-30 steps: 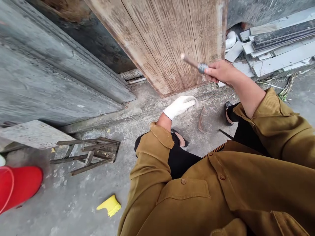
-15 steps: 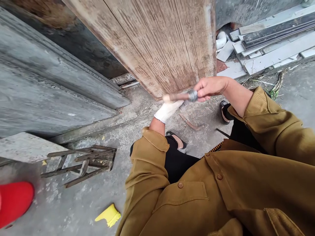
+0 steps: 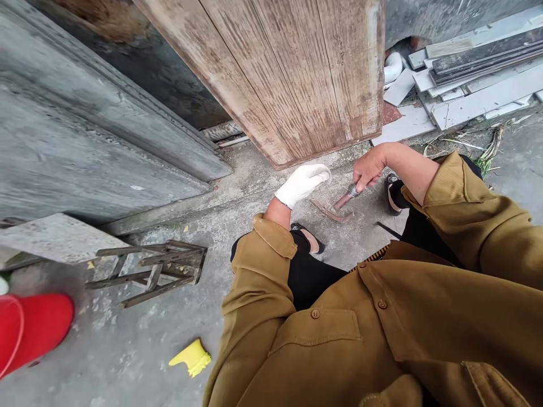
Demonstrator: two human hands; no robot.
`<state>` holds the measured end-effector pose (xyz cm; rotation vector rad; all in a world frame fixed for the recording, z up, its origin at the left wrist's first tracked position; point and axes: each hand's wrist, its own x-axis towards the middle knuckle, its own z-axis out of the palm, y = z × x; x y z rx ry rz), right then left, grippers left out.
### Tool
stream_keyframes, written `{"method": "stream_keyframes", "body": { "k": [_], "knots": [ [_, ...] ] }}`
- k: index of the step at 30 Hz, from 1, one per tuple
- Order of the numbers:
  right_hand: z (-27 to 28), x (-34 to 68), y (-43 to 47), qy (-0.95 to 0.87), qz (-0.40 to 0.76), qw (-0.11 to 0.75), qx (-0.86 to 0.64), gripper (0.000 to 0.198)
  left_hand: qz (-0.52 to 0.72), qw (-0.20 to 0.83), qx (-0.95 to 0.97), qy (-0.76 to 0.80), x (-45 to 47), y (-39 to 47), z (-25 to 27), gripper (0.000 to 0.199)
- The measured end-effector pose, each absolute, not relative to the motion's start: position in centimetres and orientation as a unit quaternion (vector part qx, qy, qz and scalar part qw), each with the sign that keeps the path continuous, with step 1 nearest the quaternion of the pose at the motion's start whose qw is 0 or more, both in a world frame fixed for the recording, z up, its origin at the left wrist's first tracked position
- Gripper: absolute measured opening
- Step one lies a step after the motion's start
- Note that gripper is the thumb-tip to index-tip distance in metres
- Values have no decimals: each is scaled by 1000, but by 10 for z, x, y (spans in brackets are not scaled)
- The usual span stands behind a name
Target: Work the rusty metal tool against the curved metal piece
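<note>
While the bare right hand (image 3: 370,169) closes firmly around the wire-bound tool (image 3: 347,196), everything centres on the patch of ground just in front of the wooden panel (image 3: 297,79)! Down there lies the curved strip (image 3: 326,211), a thin brown piece on the concrete, clear of the panel's bottom edge and right between the two hands. Look at the angle: its long axis slants, one end close to the gloved left hand (image 3: 303,185), the other running rightward and farther out from the panel. The left hand is the nearer of the two, but the tool's blunt end points down and leftward from the right grip, overlapping the strip from above; whether they touch, I cannot tell. And the left grip? Fingers curled inward just off the panel's lower edge, but the glove hides whether anything is pinched in them.

Over to the containers: well left of the panel sits a red bucket (image 3: 40,328), cut off by the edge of view, its handle showing, its contents hidden from us. Between bucket and panel, a wooden frame (image 3: 155,275) lies by the wall, with a crumpled yellow item (image 3: 194,359) farther out from the panel. Right of the panel, stacked boards (image 3: 483,104) and a white pipe (image 3: 393,68)!
</note>
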<state>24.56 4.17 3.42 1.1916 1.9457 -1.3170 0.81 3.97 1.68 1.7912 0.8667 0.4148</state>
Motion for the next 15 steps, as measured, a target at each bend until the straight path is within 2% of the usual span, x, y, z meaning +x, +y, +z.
{"method": "stream_keyframes", "body": {
  "k": [3, 5, 7, 9, 11, 12, 13, 15],
  "knots": [
    [46, 237, 31, 713, -574, 257, 311, 46, 167, 493, 780, 348, 7, 44, 9, 19],
    [56, 236, 28, 718, -612, 205, 259, 51, 167, 487, 784, 348, 7, 47, 3, 22],
    [64, 240, 28, 717, -644, 86, 253, 54, 189, 488, 769, 366, 7, 48, -1, 22],
    [70, 246, 31, 693, -652, -95, 292, 54, 193, 500, 752, 384, 8, 46, -2, 22],
    [70, 251, 37, 642, -619, -261, 370, 53, 170, 528, 740, 381, 11, 42, 2, 23],
    [68, 254, 41, 621, -586, -304, 423, 51, 156, 543, 737, 371, 13, 39, 5, 24],
    [65, 256, 46, 614, -544, -306, 483, 50, 142, 557, 736, 358, 15, 36, 8, 24],
    [58, 260, 54, 641, -439, -210, 594, 46, 127, 570, 737, 340, 17, 31, 15, 25]
  ]
}}
